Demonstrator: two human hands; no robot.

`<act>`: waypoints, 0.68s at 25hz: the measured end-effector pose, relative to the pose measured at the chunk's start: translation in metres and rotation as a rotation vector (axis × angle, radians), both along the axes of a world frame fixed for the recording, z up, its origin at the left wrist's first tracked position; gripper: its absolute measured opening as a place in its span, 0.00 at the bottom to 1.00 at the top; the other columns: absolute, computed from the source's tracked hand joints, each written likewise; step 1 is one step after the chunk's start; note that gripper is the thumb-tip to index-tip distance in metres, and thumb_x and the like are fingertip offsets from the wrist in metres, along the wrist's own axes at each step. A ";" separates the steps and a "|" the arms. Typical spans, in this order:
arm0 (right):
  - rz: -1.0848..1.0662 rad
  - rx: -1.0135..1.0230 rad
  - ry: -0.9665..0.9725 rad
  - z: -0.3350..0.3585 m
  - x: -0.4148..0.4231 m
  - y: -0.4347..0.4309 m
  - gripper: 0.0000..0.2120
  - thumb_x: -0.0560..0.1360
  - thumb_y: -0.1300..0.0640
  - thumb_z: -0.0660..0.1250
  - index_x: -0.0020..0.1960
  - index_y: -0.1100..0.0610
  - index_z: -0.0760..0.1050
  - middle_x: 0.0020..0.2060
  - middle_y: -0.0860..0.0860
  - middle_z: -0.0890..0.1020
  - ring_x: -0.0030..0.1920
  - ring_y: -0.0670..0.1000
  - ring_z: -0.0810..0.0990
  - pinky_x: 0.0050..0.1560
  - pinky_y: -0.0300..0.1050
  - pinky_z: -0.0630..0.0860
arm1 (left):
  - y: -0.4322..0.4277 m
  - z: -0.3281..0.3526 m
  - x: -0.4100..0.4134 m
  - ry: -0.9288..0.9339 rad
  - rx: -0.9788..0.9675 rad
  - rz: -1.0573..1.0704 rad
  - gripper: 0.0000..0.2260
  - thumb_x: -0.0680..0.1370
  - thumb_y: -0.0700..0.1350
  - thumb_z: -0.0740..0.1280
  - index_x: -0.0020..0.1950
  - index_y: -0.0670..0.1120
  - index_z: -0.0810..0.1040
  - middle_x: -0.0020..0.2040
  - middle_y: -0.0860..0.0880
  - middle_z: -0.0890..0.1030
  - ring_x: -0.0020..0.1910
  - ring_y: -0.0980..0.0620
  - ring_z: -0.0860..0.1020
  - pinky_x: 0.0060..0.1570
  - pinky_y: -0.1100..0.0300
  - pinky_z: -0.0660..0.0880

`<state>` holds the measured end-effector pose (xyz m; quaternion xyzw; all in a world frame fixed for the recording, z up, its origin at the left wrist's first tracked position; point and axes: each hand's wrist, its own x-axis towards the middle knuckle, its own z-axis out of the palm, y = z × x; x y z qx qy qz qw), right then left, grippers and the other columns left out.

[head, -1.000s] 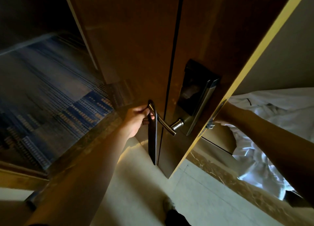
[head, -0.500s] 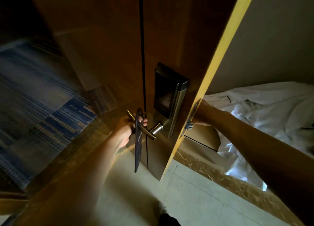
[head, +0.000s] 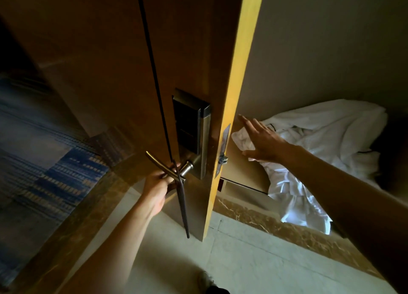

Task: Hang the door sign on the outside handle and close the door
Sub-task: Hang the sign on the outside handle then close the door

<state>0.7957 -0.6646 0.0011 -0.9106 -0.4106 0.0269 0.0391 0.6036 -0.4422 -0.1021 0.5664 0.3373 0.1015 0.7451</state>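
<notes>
The door sign (head: 182, 202) is seen edge-on as a thin dark strip hanging from the outside handle (head: 164, 167), its long axis running almost straight down, with its lower end close to the door's bottom corner. Its top is looped over the lever near the neck, where the lever meets the lock plate (head: 199, 139). The left hand (head: 157, 186) lies just below and to the left of that loop, its grip closed around the lever and touching the sign's upper part; whether the fingers pinch the sign itself cannot be told in the dim light. The lever's own axis slants up and away to the left from the neck, so the sign is judged to sit at the inner, secure end and not near the free tip. The right hand (head: 262, 139) is held on the other side of the door's edge (head: 234, 108), its grip open with fingers spread and nothing held, apart from the door and in front of a white cloth (head: 320, 143). The left hand is far the nearer to the sign. The hanging is judged nearly done, with the door not yet closed.
</notes>
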 end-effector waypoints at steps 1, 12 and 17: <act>-0.007 -0.001 -0.005 0.001 -0.002 -0.004 0.52 0.68 0.52 0.74 0.76 0.55 0.40 0.75 0.59 0.58 0.73 0.61 0.60 0.70 0.58 0.64 | -0.001 -0.002 -0.001 -0.001 0.025 -0.006 0.07 0.75 0.39 0.64 0.45 0.47 0.82 0.48 0.44 0.83 0.46 0.51 0.82 0.48 0.55 0.75; -0.070 0.008 -0.013 0.009 -0.027 -0.041 0.49 0.69 0.47 0.73 0.76 0.52 0.43 0.76 0.55 0.55 0.74 0.59 0.58 0.71 0.61 0.65 | -0.009 0.002 0.003 -0.074 0.012 0.139 0.07 0.72 0.33 0.69 0.41 0.45 0.78 0.45 0.46 0.80 0.35 0.53 0.84 0.30 0.63 0.78; -0.064 -0.009 0.019 0.003 -0.018 -0.033 0.48 0.69 0.49 0.73 0.76 0.50 0.43 0.76 0.55 0.55 0.75 0.60 0.56 0.71 0.61 0.63 | -0.009 0.001 0.012 -0.066 0.085 0.123 0.07 0.73 0.35 0.67 0.45 0.46 0.78 0.45 0.49 0.80 0.37 0.54 0.83 0.31 0.65 0.79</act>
